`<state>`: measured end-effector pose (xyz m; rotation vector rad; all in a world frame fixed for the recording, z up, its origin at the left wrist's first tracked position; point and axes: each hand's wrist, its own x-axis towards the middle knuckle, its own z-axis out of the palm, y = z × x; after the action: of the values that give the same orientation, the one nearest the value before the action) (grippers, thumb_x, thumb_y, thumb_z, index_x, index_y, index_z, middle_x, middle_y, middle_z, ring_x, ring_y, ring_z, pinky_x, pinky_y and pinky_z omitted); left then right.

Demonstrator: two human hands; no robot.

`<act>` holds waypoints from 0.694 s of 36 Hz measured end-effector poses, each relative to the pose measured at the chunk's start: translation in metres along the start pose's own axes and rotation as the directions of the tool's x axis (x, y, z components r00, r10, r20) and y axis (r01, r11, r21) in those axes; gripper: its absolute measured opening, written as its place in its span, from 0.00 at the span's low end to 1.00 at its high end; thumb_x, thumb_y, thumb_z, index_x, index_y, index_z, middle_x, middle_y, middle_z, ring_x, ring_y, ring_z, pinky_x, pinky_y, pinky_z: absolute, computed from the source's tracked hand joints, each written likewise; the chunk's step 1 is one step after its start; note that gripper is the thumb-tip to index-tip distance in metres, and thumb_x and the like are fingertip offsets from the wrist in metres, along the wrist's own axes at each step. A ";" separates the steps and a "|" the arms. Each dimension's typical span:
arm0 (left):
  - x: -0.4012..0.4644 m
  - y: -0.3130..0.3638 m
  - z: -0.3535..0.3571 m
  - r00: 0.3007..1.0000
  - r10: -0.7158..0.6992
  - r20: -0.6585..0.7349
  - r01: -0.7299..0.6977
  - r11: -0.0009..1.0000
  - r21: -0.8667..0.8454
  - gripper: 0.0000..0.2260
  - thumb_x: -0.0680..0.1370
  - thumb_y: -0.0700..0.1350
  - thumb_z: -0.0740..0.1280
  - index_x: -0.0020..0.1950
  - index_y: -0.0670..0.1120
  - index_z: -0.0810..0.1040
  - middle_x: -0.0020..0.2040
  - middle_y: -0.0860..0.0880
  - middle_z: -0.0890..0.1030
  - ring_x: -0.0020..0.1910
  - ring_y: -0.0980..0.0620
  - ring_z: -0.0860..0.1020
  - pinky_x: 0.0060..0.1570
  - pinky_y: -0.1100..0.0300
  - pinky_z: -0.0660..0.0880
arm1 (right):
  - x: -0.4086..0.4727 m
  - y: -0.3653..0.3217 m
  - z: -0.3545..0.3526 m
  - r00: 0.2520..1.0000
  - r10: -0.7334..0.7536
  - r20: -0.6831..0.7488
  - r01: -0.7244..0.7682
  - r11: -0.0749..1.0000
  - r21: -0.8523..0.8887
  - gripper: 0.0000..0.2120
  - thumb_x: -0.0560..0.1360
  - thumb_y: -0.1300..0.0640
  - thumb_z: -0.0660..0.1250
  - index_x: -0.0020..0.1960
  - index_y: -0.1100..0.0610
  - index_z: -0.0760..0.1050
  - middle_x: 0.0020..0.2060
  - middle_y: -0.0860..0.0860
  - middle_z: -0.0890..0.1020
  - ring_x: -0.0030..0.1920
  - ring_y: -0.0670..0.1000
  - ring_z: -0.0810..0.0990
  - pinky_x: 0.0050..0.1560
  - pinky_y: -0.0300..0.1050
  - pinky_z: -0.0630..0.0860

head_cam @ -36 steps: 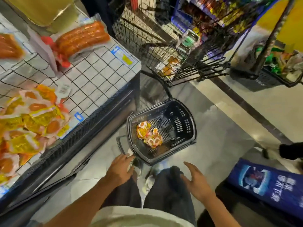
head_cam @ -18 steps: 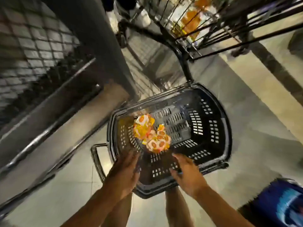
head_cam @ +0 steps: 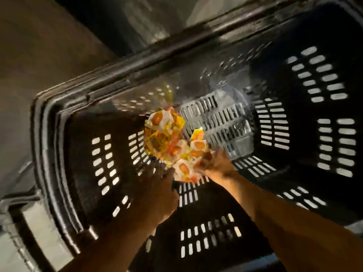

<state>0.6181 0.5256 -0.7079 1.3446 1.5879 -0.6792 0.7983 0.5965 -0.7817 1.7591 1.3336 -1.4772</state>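
Since half a second ago, the camera is dropping much closer over the black shopping basket (head_cam: 137, 73). Both hands are pushing deeper, from its near rim down to its slotted bottom. The basket is now filling nearly the whole view, its long rim running from 8 o'clock up towards 1 o'clock. A strip of shop floor (head_cam: 37, 48) is showing beyond it at 10 o'clock.

The two bare forearms are coming in from 6 o'clock. The left hand (head_cam: 157, 191) is lying in deep shadow at 7 o'clock of the snack packets (head_cam: 167, 138), its fingers pointing at the heap. Whether they are touching or closing on anything is impossible to tell.

The right hand (head_cam: 220, 163) is sitting at 4 o'clock of the heap, better lit, with its fingers (head_cam: 211, 157) meeting the nearest packets. Motion blur is hiding whether they are curling round them or only pressing.

The packets, orange, yellow and white, are lying bunched together on the basket bottom, slightly towards 9 o'clock of its middle.

As for progress, the packets are already sitting inside the basket and the reach to them looks all but finished. What seems to be remaining is a sure hold from both sides, then lifting or shifting the bunch. No packet is looking raised yet.
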 end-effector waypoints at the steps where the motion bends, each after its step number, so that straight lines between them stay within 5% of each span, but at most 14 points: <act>1: 0.004 -0.001 0.003 1.000 0.002 0.011 -0.002 1.000 -0.011 0.28 0.81 0.56 0.58 0.80 0.55 0.54 0.82 0.50 0.52 0.81 0.46 0.47 0.78 0.44 0.53 | 0.008 -0.002 0.008 0.999 0.035 -0.033 -0.032 0.997 0.063 0.45 0.73 0.55 0.77 0.80 0.61 0.55 0.77 0.62 0.60 0.77 0.62 0.62 0.77 0.54 0.61; 4: 0.008 -0.004 0.013 0.999 -0.007 0.036 0.008 0.999 -0.045 0.29 0.82 0.57 0.59 0.81 0.56 0.52 0.83 0.52 0.48 0.81 0.47 0.44 0.78 0.44 0.52 | 0.023 -0.006 0.031 0.991 0.064 -0.120 -0.048 0.989 0.136 0.53 0.65 0.51 0.83 0.79 0.57 0.54 0.77 0.59 0.58 0.78 0.61 0.58 0.77 0.54 0.61; 9: 0.009 -0.008 0.022 1.000 0.012 0.000 -0.012 0.995 -0.100 0.27 0.82 0.57 0.59 0.80 0.57 0.55 0.82 0.53 0.48 0.81 0.49 0.42 0.79 0.47 0.52 | 0.032 -0.009 0.058 0.948 0.159 -0.275 -0.097 0.969 0.228 0.47 0.62 0.52 0.83 0.72 0.55 0.59 0.72 0.58 0.65 0.74 0.63 0.63 0.73 0.59 0.65; 13: 0.013 -0.015 0.022 1.000 0.016 -0.016 -0.018 0.989 -0.144 0.26 0.81 0.56 0.61 0.78 0.57 0.57 0.82 0.55 0.51 0.81 0.50 0.47 0.78 0.48 0.56 | 0.040 -0.010 0.058 0.952 0.237 -0.196 -0.161 0.928 0.336 0.45 0.59 0.51 0.85 0.69 0.53 0.66 0.68 0.54 0.71 0.70 0.59 0.70 0.68 0.58 0.73; 20: 0.019 -0.022 0.011 0.997 -0.013 -0.076 -0.010 0.954 -0.298 0.27 0.81 0.51 0.64 0.79 0.56 0.59 0.81 0.54 0.52 0.80 0.51 0.51 0.77 0.48 0.61 | 0.040 0.002 0.032 0.977 0.212 -0.006 -0.192 0.897 0.399 0.21 0.63 0.57 0.83 0.52 0.51 0.79 0.56 0.53 0.85 0.58 0.55 0.83 0.60 0.49 0.80; 22: 0.020 -0.019 0.005 0.990 -0.044 -0.133 -0.011 0.923 -0.384 0.28 0.80 0.49 0.66 0.78 0.54 0.60 0.81 0.54 0.51 0.80 0.49 0.54 0.74 0.47 0.66 | 0.032 0.004 0.023 0.982 0.180 0.052 -0.185 0.891 0.416 0.17 0.64 0.57 0.83 0.47 0.50 0.79 0.51 0.50 0.86 0.52 0.52 0.84 0.53 0.40 0.81; 25: 0.029 -0.018 -0.001 0.952 -0.109 -0.287 -0.014 0.918 -0.396 0.34 0.78 0.46 0.70 0.80 0.50 0.57 0.82 0.50 0.49 0.80 0.46 0.53 0.75 0.47 0.63 | 0.019 0.007 0.011 0.987 0.147 0.064 -0.160 0.876 0.455 0.18 0.64 0.57 0.83 0.49 0.53 0.79 0.35 0.40 0.81 0.34 0.39 0.79 0.29 0.23 0.71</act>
<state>0.6014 0.5355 -0.7362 1.1446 1.8877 -0.1604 0.7981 0.5911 -0.8043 2.0627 0.8436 -1.8233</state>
